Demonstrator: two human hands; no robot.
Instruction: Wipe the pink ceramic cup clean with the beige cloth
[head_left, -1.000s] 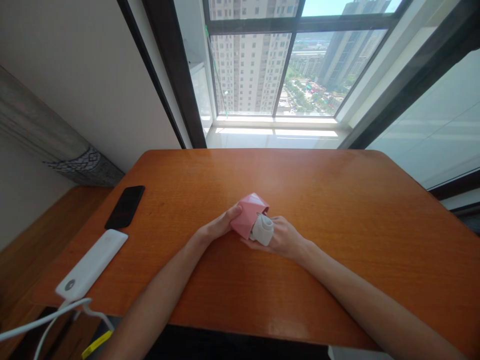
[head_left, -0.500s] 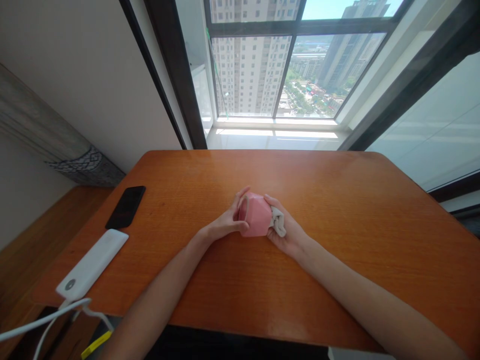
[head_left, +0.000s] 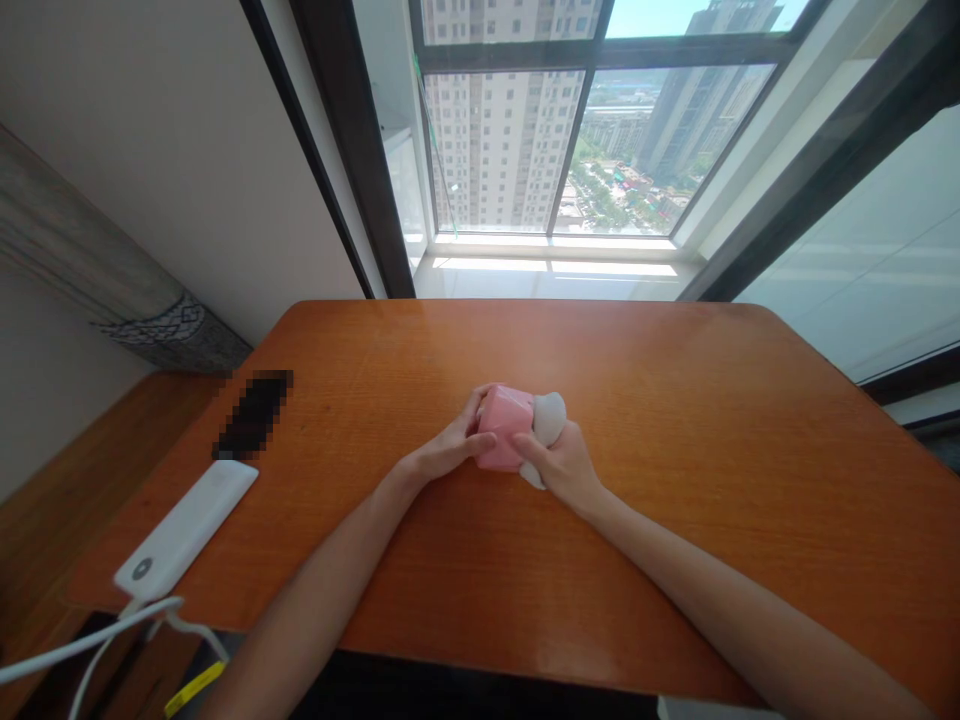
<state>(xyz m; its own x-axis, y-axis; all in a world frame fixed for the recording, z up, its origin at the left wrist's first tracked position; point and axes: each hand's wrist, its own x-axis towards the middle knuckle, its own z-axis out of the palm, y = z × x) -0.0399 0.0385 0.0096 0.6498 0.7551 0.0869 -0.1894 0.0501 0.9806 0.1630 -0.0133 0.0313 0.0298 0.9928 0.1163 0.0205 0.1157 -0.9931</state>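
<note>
A pink faceted container (head_left: 504, 425) sits between my hands, a little above the surface of the orange wooden table (head_left: 675, 500). My left hand (head_left: 450, 448) grips its left side, with the fingers curling over the pink facets. A bunched white cloth (head_left: 550, 418) bulges from the container's right end. My right hand (head_left: 559, 465) closes around that cloth, its fingertips pressing against the container. The container's opening is hidden by the cloth and my fingers.
A black phone (head_left: 253, 415), blurred, lies at the table's left side, and a white power bank (head_left: 186, 530) lies nearer me with a white cable (head_left: 82, 640) trailing off the edge. A large window (head_left: 600, 150) stands beyond the table's far edge.
The white cloth has shifted from the container's lower right to bunch at its right end. My right hand has closed over it, and the container has turned slightly between my hands.
</note>
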